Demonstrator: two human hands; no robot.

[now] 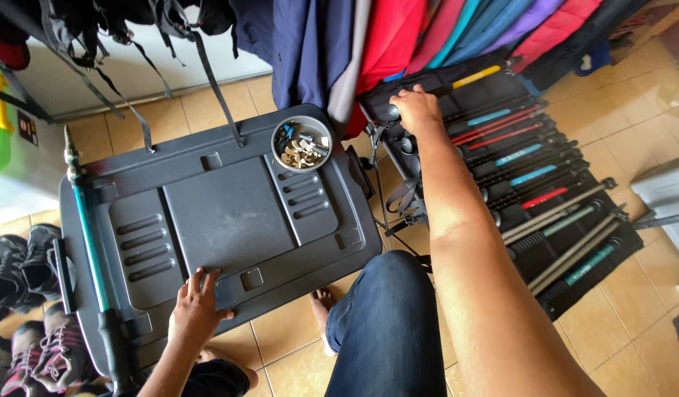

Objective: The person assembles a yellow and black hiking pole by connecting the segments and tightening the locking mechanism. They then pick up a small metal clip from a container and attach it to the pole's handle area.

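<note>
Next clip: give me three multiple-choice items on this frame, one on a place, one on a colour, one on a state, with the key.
1. Where does the round bowl of small parts sit?
A. on the grey plastic lid
B. on the floor tiles
C. in the rack

2. What colour is the shaft of the trekking pole lying on the lid?
A. red
B. teal
C. yellow

3. What is the right hand doing?
A. resting on the knee
B. gripping a pole handle in the rack of poles
C. holding a shoe

Key: A, the bowl rests at the lid's far edge; B, its shaft is teal; B, its fingers curl over a handle.
</note>
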